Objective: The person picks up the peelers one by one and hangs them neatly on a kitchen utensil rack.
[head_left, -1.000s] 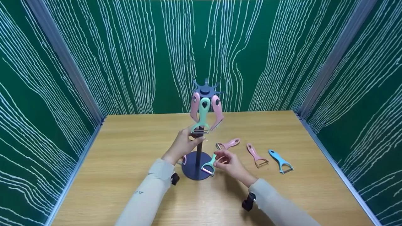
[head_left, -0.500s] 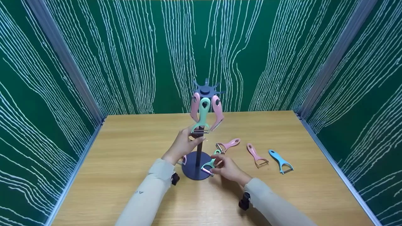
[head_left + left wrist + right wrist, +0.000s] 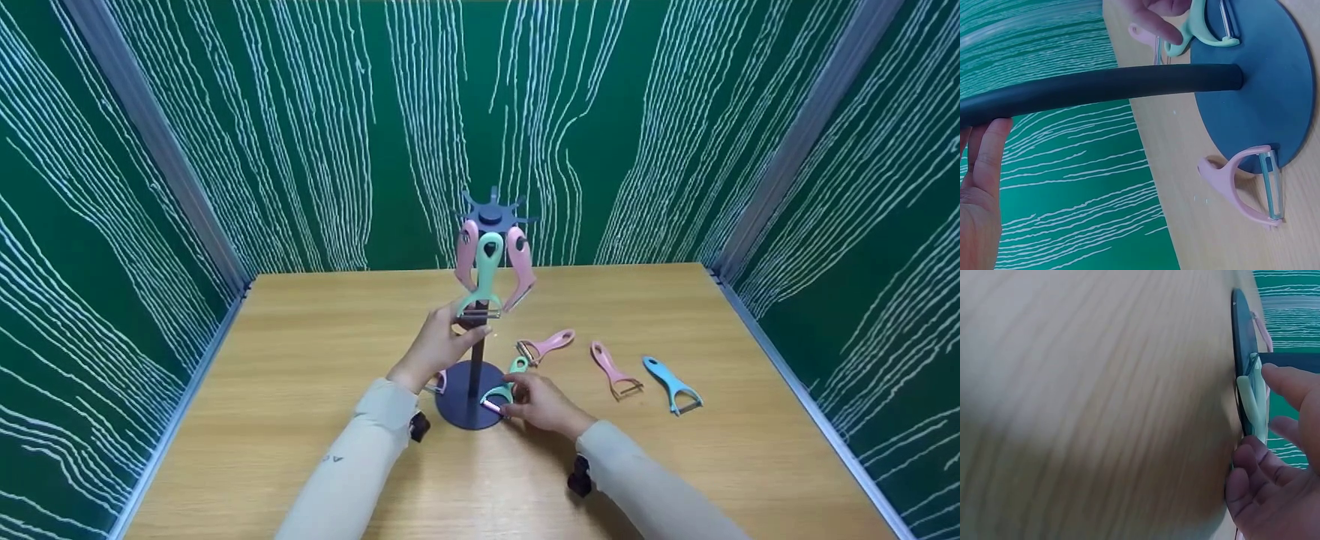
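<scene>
My left hand (image 3: 436,345) grips the dark pole (image 3: 477,360) of an upright stand, just under its hanging peelers. From the top hooks (image 3: 491,215) hang a green peeler (image 3: 487,274) in front and pink peelers, one left (image 3: 466,255) and one right (image 3: 520,262). Another green peeler (image 3: 497,393) lies on the round base (image 3: 457,412), its handle past the base's right edge. My right hand (image 3: 546,403) pinches this peeler near its head, thumb by the blade and forefinger at the handle side. In the right wrist view, the other fingers (image 3: 1247,489) curl beneath.
On the wooden table (image 3: 315,450), two pink peelers (image 3: 553,341) (image 3: 613,370) and a blue peeler (image 3: 673,385) lie right of the stand. One more pink peeler (image 3: 1235,183) lies at the base's left edge. Green patterned walls (image 3: 427,135) enclose the back and sides.
My right hand has shifted left and slightly down, from the green peeler's handle toward its head, uncovering the handle end. The peeler and my left hand have stayed put.
</scene>
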Demonstrator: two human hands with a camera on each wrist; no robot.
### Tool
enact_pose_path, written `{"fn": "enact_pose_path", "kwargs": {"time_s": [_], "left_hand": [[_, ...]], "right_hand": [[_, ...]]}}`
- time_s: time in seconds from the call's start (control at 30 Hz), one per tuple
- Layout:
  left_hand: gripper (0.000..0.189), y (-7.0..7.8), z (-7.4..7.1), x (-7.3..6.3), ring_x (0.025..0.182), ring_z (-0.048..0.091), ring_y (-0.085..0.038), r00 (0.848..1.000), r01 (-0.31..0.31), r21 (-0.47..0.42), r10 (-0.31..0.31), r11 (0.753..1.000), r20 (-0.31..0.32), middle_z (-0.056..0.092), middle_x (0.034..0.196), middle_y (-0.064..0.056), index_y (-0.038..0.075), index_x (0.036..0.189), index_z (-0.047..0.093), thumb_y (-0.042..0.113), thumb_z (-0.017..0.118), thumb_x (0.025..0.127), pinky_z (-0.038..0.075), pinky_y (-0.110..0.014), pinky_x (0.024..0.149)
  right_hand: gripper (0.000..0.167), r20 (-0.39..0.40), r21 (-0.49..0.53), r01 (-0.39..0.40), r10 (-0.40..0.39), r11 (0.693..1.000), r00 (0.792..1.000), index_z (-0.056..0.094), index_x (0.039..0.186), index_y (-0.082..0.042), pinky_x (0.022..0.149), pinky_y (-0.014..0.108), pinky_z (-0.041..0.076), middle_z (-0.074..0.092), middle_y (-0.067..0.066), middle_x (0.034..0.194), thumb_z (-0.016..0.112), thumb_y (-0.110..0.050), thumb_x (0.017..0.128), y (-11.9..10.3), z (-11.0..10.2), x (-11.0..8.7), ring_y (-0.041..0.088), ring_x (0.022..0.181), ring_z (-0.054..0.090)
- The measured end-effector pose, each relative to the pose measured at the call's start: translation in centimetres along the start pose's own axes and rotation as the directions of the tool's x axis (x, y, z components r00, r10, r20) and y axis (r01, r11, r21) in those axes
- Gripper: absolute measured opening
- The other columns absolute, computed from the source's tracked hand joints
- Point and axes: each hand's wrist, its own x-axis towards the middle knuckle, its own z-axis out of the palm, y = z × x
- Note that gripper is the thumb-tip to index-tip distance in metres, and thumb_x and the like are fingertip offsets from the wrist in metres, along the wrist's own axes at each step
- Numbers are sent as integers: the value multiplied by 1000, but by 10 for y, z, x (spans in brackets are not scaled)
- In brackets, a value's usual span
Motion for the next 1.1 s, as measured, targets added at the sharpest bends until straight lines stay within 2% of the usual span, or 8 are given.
{"fn": "enact_pose_path", "kwargs": {"time_s": [0.13,0.3,0.4,0.57,0.73,0.87,1.0,1.1], "left_hand": [[45,1,0,0,131,67,-27,1000,-7,-1,7,1000,-4,73,140,-3,24,151,63,22,72,107,52,-62,114],[45,0,1,0,131,67,-27,1000,-15,-3,15,1000,-10,73,139,-5,23,150,64,19,72,106,53,-62,113],[45,-1,1,0,127,68,-27,1000,-26,-2,26,1000,-7,74,137,-6,22,149,64,18,72,106,56,-58,110],[44,-1,0,0,123,70,-27,1000,-17,-3,17,1000,3,74,135,-10,21,150,63,20,71,107,59,-56,107],[43,-1,0,0,121,69,-26,1000,-15,-2,15,1000,3,74,134,-7,22,149,63,22,72,107,59,-55,107],[44,-1,0,0,121,69,-26,1000,-22,-4,22,1000,5,73,134,-6,22,149,62,20,71,107,59,-55,107],[45,-1,0,0,131,67,-28,1000,3,-16,-3,1000,8,72,140,-6,24,150,62,22,71,107,58,-58,109],[46,-1,-1,0,137,65,-31,1000,16,-29,-16,999,9,70,143,-7,25,151,61,24,72,107,57,-61,109]], "right_hand": [[46,16,-81,38,-37,996,999,68,137,3,68,28,46,64,3,87,81,-14,97,-1,-1,2,13,78,55],[27,18,-114,57,-55,992,998,75,121,-3,68,29,44,61,1,87,79,-19,100,0,-1,0,14,79,54],[18,-9,-137,68,-70,988,997,77,110,-6,70,31,46,62,3,90,78,-21,100,1,-2,-3,15,81,54],[13,-74,-199,66,-82,978,994,79,97,-8,70,33,46,61,4,89,81,-21,97,4,-3,-7,14,80,53],[9,-117,-188,-24,2,982,993,77,92,-10,71,34,44,60,3,88,85,-15,92,5,-4,-10,16,80,52],[18,-158,-155,-124,100,980,982,73,102,-7,76,41,50,65,5,91,85,-8,89,5,-7,-9,20,82,57],[29,-198,-147,-207,176,967,964,72,114,-2,83,46,56,72,7,93,84,-4,87,4,-10,-8,21,84,63],[24,-212,-159,-246,211,956,954,76,110,-1,81,44,56,72,6,91,83,-3,88,4,-12,-8,20,82,63]]}}
